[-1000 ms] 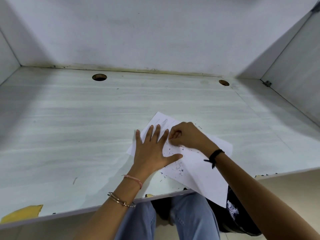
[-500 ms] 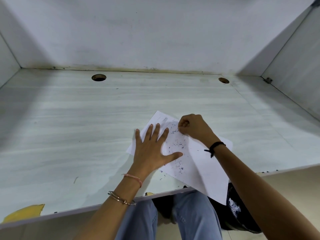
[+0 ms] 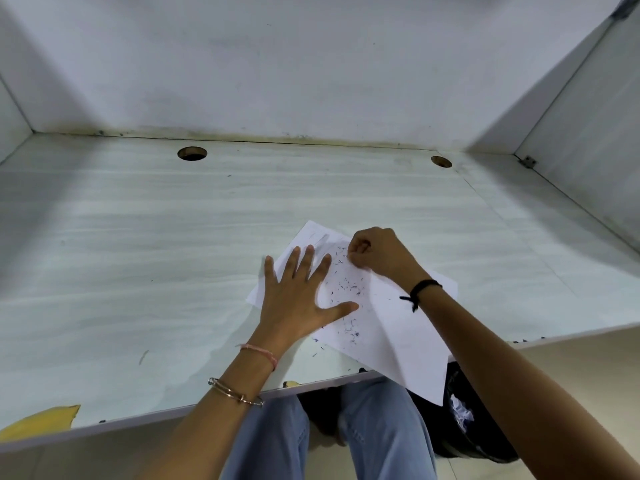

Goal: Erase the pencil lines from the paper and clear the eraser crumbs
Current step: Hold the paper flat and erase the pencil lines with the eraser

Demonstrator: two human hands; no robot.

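- Since the earlier frames, the right hand (image 3: 379,251) has been moved up the paper (image 3: 401,327) toward its far corner, uncovering more dark eraser crumbs (image 3: 348,289).
- The paper is seen lying tilted on the pale bench (image 3: 138,254), its near corner overhanging the front edge.
- The left hand (image 3: 298,299) is pressed flat on the paper, fingers spread, nothing grasped.
- The right grip is curled closed on the sheet; whether an eraser is held cannot be told.
- Faint pencil lines (image 3: 323,239) are visible near the far corner.
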